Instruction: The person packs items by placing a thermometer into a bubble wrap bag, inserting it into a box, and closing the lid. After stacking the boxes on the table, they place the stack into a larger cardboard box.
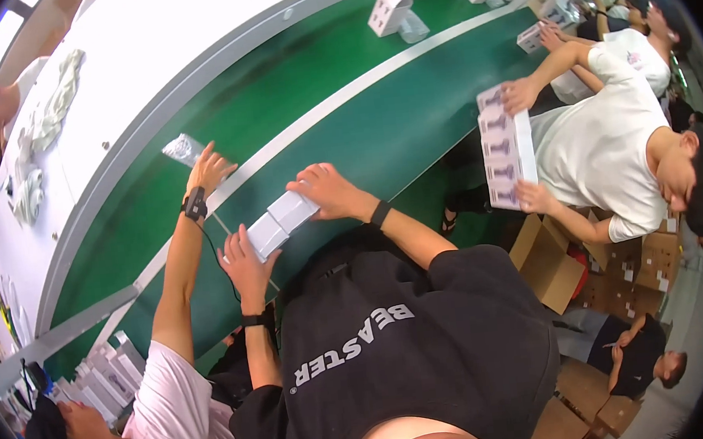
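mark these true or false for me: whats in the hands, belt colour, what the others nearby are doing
1. The left hand and right hand hold white boxes between them. True.
2. The belt is red. False: it is green.
3. A co-worker's hand reaches a clear bag on the belt. True.
4. The co-worker on the right has empty hands. False: they hold a row of printed boxes.
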Demonstrator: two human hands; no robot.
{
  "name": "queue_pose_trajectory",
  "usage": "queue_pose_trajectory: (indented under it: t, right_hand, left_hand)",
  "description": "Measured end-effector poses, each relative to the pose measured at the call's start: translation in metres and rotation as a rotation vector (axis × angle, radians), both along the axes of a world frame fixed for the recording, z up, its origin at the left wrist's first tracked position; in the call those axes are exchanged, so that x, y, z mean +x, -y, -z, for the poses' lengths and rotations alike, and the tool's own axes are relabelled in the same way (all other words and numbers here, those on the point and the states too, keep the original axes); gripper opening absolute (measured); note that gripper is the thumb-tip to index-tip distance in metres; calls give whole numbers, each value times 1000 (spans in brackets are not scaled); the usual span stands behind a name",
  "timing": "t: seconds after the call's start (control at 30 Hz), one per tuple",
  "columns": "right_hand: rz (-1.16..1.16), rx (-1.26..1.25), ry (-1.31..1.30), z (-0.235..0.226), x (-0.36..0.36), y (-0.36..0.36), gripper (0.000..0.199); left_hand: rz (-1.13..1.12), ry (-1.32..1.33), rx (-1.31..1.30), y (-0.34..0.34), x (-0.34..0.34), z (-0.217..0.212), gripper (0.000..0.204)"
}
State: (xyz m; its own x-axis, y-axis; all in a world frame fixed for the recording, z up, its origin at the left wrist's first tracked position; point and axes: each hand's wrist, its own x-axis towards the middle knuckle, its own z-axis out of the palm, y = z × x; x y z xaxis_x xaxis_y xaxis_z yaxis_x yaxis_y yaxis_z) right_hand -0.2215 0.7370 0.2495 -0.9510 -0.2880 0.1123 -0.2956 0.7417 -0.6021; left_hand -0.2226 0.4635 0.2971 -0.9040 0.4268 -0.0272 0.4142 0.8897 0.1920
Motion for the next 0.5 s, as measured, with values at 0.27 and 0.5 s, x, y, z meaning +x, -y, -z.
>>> queue_pose_trajectory:
  t: [0.27, 0.5]
  right_hand:
    - [-37, -27, 31, 34, -94, -82, 80]
    - [-108, -54, 64, 53, -174, -145, 77]
  left_hand:
    - [-134, 135, 354, -53, -83, 25, 80]
    - [-710, 702, 1010, -94, -120, 39, 70]
